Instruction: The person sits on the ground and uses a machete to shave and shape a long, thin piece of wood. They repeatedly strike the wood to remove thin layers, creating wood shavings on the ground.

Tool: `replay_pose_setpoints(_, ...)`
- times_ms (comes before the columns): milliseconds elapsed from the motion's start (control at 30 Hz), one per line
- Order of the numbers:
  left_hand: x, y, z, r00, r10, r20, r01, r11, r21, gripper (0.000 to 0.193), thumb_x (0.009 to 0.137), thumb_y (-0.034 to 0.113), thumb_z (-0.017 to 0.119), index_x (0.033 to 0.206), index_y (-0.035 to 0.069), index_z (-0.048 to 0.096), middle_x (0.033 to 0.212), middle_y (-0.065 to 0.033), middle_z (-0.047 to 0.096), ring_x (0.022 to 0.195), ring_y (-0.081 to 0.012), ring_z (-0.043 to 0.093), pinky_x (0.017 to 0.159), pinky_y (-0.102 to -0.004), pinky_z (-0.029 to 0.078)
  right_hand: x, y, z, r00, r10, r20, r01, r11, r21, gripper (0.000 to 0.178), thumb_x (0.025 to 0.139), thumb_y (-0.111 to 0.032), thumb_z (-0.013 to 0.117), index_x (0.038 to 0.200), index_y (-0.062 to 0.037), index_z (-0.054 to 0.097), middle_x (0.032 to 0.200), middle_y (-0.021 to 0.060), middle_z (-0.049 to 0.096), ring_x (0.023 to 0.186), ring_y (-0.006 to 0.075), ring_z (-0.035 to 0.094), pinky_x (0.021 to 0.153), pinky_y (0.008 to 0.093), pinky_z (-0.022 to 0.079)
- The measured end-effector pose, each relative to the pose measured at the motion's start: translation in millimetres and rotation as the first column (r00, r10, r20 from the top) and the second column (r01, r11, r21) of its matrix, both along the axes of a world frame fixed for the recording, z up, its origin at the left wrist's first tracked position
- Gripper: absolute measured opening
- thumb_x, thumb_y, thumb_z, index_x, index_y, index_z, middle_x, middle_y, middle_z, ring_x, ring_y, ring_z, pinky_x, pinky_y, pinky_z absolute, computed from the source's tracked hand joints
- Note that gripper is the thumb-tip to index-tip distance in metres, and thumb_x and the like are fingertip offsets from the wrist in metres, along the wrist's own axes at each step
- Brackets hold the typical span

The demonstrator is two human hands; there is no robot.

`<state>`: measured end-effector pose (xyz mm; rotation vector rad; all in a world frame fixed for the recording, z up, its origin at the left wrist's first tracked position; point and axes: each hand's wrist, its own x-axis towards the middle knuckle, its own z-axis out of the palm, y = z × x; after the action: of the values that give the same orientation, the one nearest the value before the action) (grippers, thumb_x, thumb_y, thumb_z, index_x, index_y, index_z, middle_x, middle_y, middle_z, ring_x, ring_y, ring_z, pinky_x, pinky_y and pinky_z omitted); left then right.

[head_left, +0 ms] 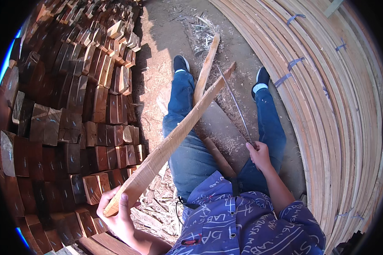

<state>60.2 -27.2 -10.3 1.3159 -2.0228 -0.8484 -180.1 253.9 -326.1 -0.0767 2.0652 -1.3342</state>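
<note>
My left hand (120,216) is closed round the near end of a long wooden board (168,148), its thumb on top. The board is pale brown with rough cross marks and slants up and away to the right, over my left leg. In my right hand (258,154), held above my right thigh, is a long thin dark tool (235,100) that reaches away toward the board's far end. It looks like a narrow blade or rod; its exact kind does not show. The fingers hide its grip. Beyond the board, another wooden piece (206,68) lies lengthwise between my legs.
Stacked wooden blocks (68,131) make a high wall on the left. Long planks bundled with blue ties (319,97) curve along the right. Wood shavings (204,36) lie on the ground ahead, with more scraps (155,212) beside my left hip. A flat brown plank (219,121) lies between my legs.
</note>
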Motion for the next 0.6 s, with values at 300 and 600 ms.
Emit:
replay_pose_setpoints(300, -3, 47, -5, 0.997, -0.072, -0.021, 0.072, 0.997, 0.013, 0.022, 0.086, 0.016, 0.073, 0.096, -0.003, 0.068, 0.087, -0.0093, 0.068, 0.074, -0.0129, 0.063, 0.059, -0.0252, 0.055, 41, -94, 133, 0.967, 0.177, 0.182, -0.056, 0.847, -0.528, 0.038, 0.102, -0.035, 0.051, 0.077, -0.0048, 0.052, 0.056, 0.0009, 0.048, 0.048, 0.007, 0.047, 0.042, 0.0278, 0.038)
replay_pose_setpoints(600, -3, 61, -4, 0.992, -0.113, -0.057, 0.114, 0.993, 0.021, 0.025, 0.087, 0.015, 0.072, 0.099, -0.007, 0.066, 0.087, -0.0138, 0.065, 0.071, -0.017, 0.066, 0.055, -0.0289, 0.061, 7, -83, 59, 0.818, 0.41, -0.404, -0.431, 0.901, 0.044, 0.044, 0.087, -0.04, 0.071, 0.088, 0.0025, 0.061, 0.063, 0.0182, 0.061, 0.059, 0.0358, 0.062, 0.057, 0.0432, 0.047)
